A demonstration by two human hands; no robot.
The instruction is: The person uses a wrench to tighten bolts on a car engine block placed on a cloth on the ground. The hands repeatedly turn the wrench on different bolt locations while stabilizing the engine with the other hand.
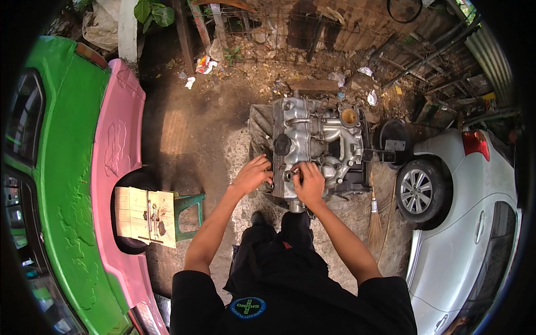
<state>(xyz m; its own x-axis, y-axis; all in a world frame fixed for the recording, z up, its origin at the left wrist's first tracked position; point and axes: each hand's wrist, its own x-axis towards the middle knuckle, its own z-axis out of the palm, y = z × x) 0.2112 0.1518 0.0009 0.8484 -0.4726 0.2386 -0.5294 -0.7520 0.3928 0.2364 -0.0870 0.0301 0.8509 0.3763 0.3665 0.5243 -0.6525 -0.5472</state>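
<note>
- Clearly, the engine (297, 139) is placed directly in front of the person, between the two parked cars, with its silver top cover facing up and a black cap (282, 144) fitted on the cover's left side.
- On the near end of that cover, a small round fitting (288, 175) is seen just beside the right fingertips; in this judgement, it is best worked with light, even finger pressure, square to the cover, so that nothing is cocked or dropped into a gap.
- By the right hand (310, 183), the cover is met with bent fingers and a narrow gap to the thumb; whether a small part is pinched there cannot be told.
- By the left hand (253, 176), the engine's left edge is reached with fingers loosely curled and partly spread; what lies under the fingertips is hidden, so a hold cannot be confirmed. Steadying from that side would be advised.
- Farther out, tools (152, 216) are laid on a wooden board (127, 209) beside a green stool (191, 211).
- On the right, a broom (374, 223) is seen near the silver car (446, 251); on the left, the green and pink car (120, 134) is parked.
</note>
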